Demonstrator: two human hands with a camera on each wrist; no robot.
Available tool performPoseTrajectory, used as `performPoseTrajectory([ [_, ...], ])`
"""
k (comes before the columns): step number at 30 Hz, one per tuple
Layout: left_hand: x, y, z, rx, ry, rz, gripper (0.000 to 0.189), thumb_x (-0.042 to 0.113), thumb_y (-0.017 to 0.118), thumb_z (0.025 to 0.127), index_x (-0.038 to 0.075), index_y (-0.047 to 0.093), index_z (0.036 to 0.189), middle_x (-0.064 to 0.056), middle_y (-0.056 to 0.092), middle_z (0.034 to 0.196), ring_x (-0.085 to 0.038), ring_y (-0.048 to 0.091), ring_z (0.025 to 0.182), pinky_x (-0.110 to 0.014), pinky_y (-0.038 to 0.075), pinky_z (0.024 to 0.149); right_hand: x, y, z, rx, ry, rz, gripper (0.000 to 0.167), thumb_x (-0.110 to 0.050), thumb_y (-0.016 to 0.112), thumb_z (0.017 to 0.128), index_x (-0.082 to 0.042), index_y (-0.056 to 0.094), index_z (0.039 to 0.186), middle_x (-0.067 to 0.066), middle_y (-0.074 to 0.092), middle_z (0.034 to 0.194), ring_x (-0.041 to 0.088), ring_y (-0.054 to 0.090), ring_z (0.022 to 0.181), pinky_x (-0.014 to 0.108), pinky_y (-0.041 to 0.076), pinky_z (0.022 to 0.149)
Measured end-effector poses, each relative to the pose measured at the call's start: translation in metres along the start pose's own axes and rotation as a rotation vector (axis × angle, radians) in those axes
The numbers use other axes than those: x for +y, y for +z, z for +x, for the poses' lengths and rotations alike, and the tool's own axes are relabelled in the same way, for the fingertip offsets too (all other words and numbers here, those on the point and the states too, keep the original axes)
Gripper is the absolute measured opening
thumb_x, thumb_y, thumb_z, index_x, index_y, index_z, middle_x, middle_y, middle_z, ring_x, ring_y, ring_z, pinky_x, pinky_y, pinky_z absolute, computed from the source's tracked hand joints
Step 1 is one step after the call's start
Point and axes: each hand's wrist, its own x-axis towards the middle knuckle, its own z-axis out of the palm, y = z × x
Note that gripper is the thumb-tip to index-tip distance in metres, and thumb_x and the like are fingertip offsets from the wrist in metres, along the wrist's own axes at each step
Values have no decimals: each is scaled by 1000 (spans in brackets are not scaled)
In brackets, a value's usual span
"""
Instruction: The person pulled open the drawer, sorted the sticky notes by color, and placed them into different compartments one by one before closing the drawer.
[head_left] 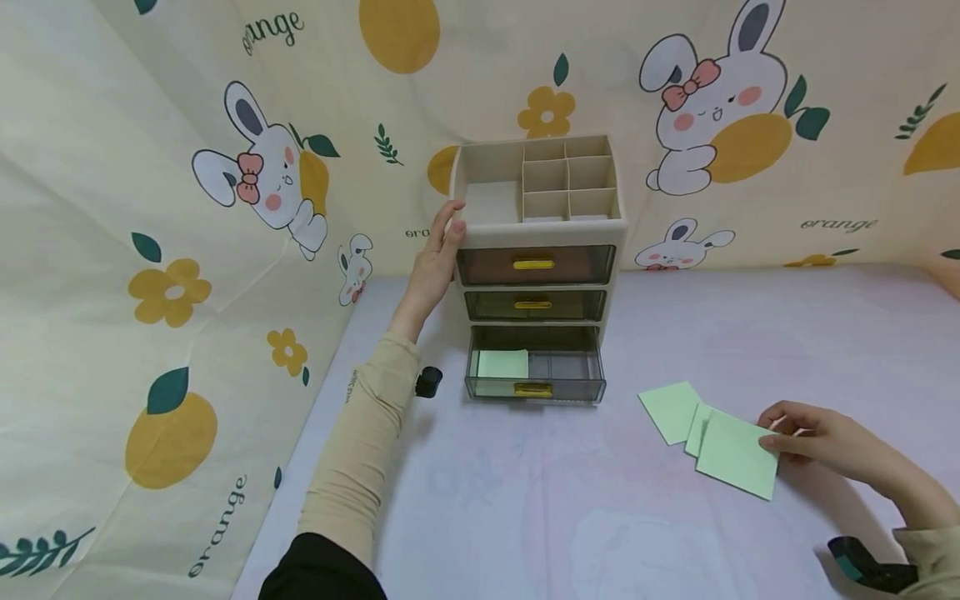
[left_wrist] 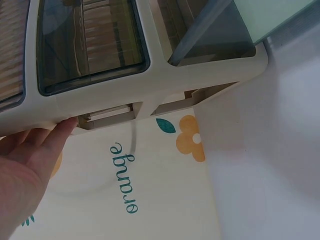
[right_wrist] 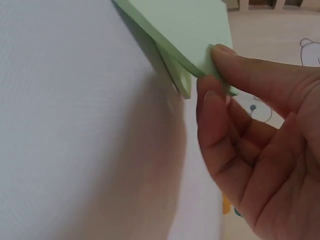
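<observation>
A white desktop organizer [head_left: 543, 236] with three smoky drawers stands at the back. Its bottom drawer [head_left: 592, 387] is pulled out and has a green sticky note pad [head_left: 502, 363] in its left part. My left hand [head_left: 435, 271] rests on the organizer's left side near the top, fingers fairly straight; in the left wrist view those fingers [left_wrist: 60, 132] lie along the side edge. At the right, my right hand [head_left: 813, 433] pinches a green sticky note pad [head_left: 738, 454] by its corner, thumb on top. Beneath and behind it are more green pads [head_left: 671, 410], partly covered.
The organizer's top has open compartments [head_left: 546, 175]. A patterned cloth [head_left: 480, 100] hangs behind and at the left of the pale tabletop [head_left: 525, 500]. Black wrist devices show by the left forearm [head_left: 429, 382] and the right sleeve [head_left: 873, 567].
</observation>
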Motion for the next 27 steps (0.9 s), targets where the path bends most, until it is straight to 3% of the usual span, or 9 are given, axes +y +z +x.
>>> performPoseTrajectory([
  [8,0,0,0,0,-2,-3,56,82,26,78,62,24,130,2,28,153,-32,44,128,-53,44,89,-6,-4,-2,47,2,47,35,-33,52,96,-3,57,114,-5,62,85,5,52,69,24,46,60],
  [21,-2,0,2,6,0,13,54,84,24,76,65,23,127,2,28,154,-34,42,130,-56,41,93,-18,-13,2,218,-153,202,23,-22,55,95,-9,58,114,-12,67,86,8,62,77,18,47,66],
  [27,-1,0,1,2,-5,6,54,84,25,75,66,23,126,1,29,153,-34,43,129,-56,42,91,-34,-19,9,279,-172,256,20,-21,59,93,-10,58,109,-16,67,84,5,62,76,13,45,67],
])
